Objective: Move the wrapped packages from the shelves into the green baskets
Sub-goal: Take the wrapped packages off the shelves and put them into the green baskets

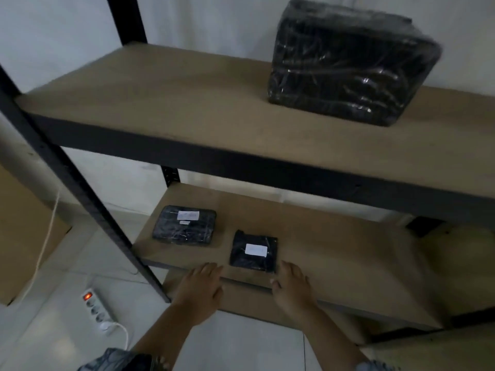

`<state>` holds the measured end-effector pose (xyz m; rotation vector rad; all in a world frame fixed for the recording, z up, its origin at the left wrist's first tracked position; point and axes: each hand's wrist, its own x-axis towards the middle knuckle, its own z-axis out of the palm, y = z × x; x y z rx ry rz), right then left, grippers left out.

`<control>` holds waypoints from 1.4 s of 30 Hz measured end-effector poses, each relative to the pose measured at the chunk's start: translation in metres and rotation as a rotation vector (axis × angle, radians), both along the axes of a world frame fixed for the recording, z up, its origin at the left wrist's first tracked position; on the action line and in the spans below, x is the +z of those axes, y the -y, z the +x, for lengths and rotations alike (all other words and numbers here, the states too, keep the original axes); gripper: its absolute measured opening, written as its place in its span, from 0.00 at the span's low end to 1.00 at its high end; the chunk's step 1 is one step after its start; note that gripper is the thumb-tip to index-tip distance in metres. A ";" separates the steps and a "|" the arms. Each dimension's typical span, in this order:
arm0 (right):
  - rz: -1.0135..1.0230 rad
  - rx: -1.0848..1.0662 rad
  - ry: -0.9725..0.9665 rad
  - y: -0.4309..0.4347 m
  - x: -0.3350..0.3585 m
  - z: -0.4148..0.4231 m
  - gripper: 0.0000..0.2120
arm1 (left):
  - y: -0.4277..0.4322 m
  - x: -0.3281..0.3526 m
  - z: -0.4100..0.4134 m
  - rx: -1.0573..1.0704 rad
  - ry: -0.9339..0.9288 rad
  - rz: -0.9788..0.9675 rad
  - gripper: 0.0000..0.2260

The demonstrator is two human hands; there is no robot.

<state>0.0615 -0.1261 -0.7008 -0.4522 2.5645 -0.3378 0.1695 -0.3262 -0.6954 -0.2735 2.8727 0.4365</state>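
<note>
1. At 1 o'clock, upper shelf (160,103): large package (351,62) sits.
2. At 6 to 7 o'clock, lower shelf (334,258): far package (184,226) and near package (254,250) lie apart.
3. Left hand (199,287) and right hand (290,285), fingers straight, empty, flank near package.
4. Green baskets are out of view; all three packages likely await transfer.

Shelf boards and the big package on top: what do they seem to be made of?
Shelf boards: probably fibreboard or similar pressed wood, with a matte brown face and no visible grain. Big package: the contents are hidden. The outside looks like glossy black plastic film, wrinkled, with bright highlights along the creases.
</note>
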 end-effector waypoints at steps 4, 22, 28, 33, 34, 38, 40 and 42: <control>-0.054 -0.068 -0.119 0.015 -0.046 -0.021 0.30 | 0.014 -0.054 -0.028 0.013 -0.241 0.025 0.27; -0.191 -0.139 -0.633 0.032 -0.142 -0.057 0.31 | 0.034 -0.191 -0.068 0.059 -0.981 -0.162 0.19; -0.417 -0.245 -0.561 0.027 -0.124 -0.042 0.25 | 0.033 -0.184 -0.063 0.078 -0.885 -0.141 0.20; -0.722 -0.380 -0.452 0.021 -0.128 -0.046 0.25 | 0.033 -0.183 -0.062 0.084 -0.854 -0.160 0.21; -0.781 -0.390 -0.462 0.020 -0.130 -0.048 0.24 | 0.034 -0.184 -0.063 0.080 -0.852 -0.170 0.21; -0.920 -0.429 -0.474 0.019 -0.134 -0.052 0.19 | 0.036 -0.185 -0.064 0.059 -0.829 -0.190 0.21; -1.005 -0.447 -0.460 0.020 -0.136 -0.053 0.20 | 0.037 -0.184 -0.064 0.048 -0.814 -0.201 0.22; -1.089 -0.467 -0.446 0.019 -0.135 -0.051 0.20 | 0.037 -0.185 -0.064 0.049 -0.811 -0.205 0.22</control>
